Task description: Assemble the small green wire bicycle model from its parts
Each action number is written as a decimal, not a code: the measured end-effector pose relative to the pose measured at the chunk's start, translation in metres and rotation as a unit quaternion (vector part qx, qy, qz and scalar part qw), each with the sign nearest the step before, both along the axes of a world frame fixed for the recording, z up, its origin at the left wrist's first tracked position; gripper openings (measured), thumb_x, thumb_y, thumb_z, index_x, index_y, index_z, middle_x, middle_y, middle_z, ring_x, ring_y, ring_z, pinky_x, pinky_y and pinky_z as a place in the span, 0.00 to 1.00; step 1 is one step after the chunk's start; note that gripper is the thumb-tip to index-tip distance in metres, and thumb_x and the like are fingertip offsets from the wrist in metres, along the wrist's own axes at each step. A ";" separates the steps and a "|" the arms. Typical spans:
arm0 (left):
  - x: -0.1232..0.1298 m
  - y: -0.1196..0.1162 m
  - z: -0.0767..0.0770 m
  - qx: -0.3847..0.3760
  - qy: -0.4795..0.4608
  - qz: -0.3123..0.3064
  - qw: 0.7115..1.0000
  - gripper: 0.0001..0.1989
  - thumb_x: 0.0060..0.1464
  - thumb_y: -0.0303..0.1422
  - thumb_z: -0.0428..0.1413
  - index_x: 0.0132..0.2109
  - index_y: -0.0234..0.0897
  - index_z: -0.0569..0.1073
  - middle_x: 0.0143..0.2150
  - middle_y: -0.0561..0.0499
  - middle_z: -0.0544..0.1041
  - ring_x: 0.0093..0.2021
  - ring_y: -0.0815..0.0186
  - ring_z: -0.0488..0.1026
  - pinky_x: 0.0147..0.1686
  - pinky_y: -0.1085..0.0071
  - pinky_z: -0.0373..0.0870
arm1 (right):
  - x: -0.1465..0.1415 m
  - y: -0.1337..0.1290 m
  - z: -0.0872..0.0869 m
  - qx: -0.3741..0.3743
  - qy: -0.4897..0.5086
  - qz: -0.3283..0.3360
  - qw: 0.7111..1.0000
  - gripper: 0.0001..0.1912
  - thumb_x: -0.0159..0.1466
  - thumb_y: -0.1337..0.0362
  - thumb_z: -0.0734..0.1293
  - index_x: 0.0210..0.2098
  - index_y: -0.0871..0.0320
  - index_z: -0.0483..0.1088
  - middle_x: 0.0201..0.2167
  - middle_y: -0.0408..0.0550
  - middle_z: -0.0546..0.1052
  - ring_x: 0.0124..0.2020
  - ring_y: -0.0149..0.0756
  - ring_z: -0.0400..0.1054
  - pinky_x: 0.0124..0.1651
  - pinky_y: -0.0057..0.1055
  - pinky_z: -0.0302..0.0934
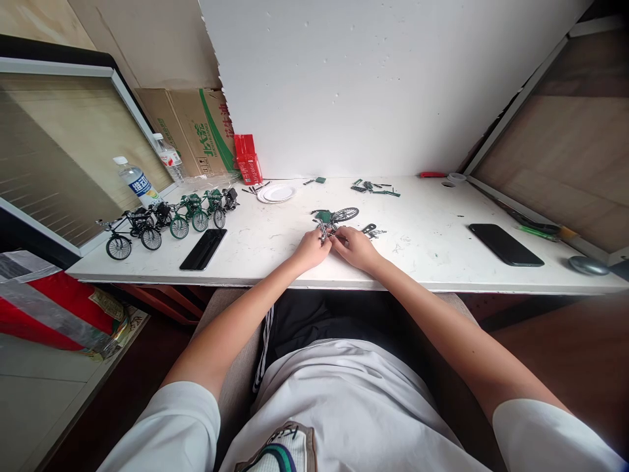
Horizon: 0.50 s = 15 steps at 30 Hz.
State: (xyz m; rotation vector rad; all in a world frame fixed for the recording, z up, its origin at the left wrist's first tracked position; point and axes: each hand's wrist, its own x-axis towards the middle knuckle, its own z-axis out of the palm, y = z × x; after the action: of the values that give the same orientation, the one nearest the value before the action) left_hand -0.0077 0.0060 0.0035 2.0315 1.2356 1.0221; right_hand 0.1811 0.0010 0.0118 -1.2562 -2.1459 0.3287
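Observation:
Near the table's front edge, my left hand point(313, 250) and my right hand point(357, 248) meet at small metal parts of a model bicycle. The fingers of both are closed in a pinch on that piece, whose details are partly hidden by the fingertips. Just beyond them lie a dark spoked wheel point(344, 214) and a green part point(323, 215). Right of my right hand is a small black part point(368, 229) with thin silvery pieces beside it.
Several assembled model bicycles point(179, 226) stand at the left, by a black phone point(203, 249) and bottles point(140, 185). White plates point(276, 192), a red packet point(248, 160) and green parts point(376, 189) lie farther back. Another phone point(505, 244) and a mouse point(588, 265) are at the right.

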 end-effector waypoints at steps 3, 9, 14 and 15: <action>0.000 0.000 0.000 0.001 0.009 0.003 1.000 0.16 0.66 0.29 0.55 0.57 0.36 0.81 0.54 0.39 0.86 0.55 0.52 0.82 0.62 0.55 0.77 | 0.000 0.000 0.000 0.002 0.000 0.003 1.000 0.14 0.73 0.53 0.61 0.34 0.53 0.64 0.33 0.51 0.77 0.33 0.43 0.67 0.36 0.37 0.55; -0.001 -0.001 0.001 -0.001 0.019 0.006 1.000 0.15 0.66 0.30 0.54 0.55 0.36 0.81 0.51 0.39 0.86 0.53 0.51 0.82 0.60 0.55 0.78 | 0.000 0.000 0.000 0.002 0.000 0.003 1.000 0.14 0.73 0.53 0.61 0.34 0.53 0.65 0.33 0.51 0.77 0.33 0.43 0.67 0.36 0.37 0.55; -0.001 0.000 0.000 0.002 0.014 0.003 1.000 0.14 0.66 0.30 0.55 0.54 0.37 0.81 0.51 0.40 0.86 0.54 0.52 0.82 0.61 0.55 0.78 | 0.000 0.000 0.000 0.000 0.001 0.003 1.000 0.14 0.73 0.53 0.61 0.34 0.53 0.67 0.33 0.51 0.77 0.33 0.44 0.68 0.36 0.37 0.56; -0.001 0.001 0.000 0.002 0.013 0.002 1.000 0.14 0.66 0.30 0.55 0.54 0.37 0.81 0.51 0.40 0.86 0.55 0.52 0.82 0.61 0.55 0.77 | 0.000 0.000 0.000 0.000 0.002 0.003 1.000 0.14 0.73 0.53 0.61 0.34 0.53 0.67 0.33 0.51 0.77 0.33 0.44 0.67 0.36 0.37 0.56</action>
State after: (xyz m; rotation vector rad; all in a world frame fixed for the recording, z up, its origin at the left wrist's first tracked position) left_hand -0.0089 0.0065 0.0030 2.0525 1.2507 1.0048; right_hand 0.1812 0.0009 0.0118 -1.2476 -2.1476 0.3326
